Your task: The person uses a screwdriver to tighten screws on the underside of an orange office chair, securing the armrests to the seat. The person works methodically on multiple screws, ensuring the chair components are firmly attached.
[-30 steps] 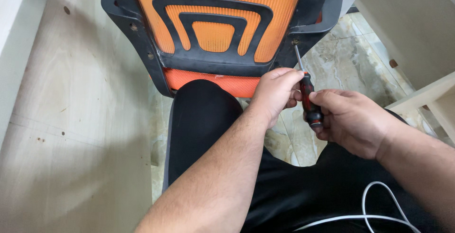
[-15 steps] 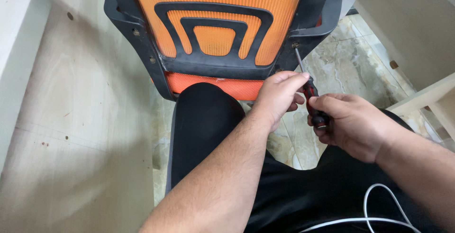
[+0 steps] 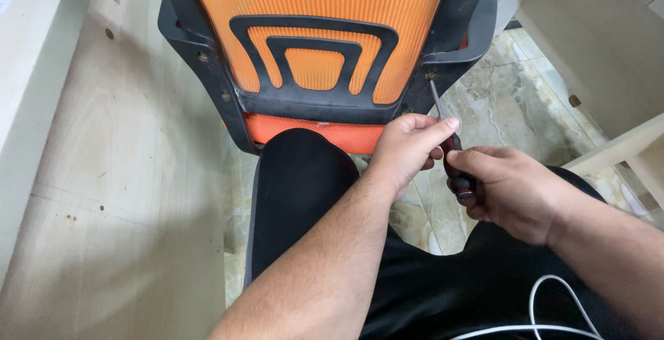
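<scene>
Orange mesh chair back (image 3: 318, 29), black frame, screwdriver (image 3: 453, 148) tip at its lower right corner, right hand (image 3: 512, 191) grip closed round handle, left hand (image 3: 408, 148) pinching shaft.

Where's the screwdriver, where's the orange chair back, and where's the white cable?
screwdriver (image 3: 440, 105), head view, on its bare metal shaft above the hands.
orange chair back (image 3: 315, 4), head view, on the orange mesh above the black frame.
white cable (image 3: 536, 293), head view, on the loop lying on the black trousers.

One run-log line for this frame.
left hand: steadies screwdriver shaft | right hand: grips handle | tip: at chair back frame
</scene>
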